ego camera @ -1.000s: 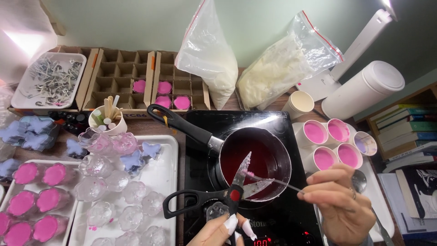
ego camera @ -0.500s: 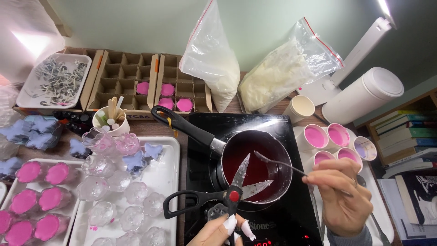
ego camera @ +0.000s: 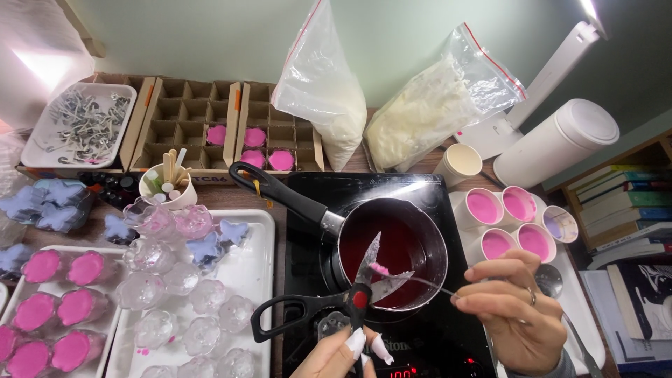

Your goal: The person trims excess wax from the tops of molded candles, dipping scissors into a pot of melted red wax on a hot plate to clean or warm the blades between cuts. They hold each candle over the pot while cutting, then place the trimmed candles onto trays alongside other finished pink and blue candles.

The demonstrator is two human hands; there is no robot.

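Left hand (ego camera: 336,355): bottom edge, fingers closed on the scissors (ego camera: 343,302) (black handles, blades apart).
Right hand (ego camera: 514,308): fingertips pinched on a thin wick (ego camera: 427,283) that runs between the blades.
Saucepan (ego camera: 392,252): on the black hob (ego camera: 434,336), dark red liquid inside, directly under the blades.
Pink-filled cups (ego camera: 507,224): right of the saucepan.
Compartment boxes (ego camera: 210,129): far side of the counter.
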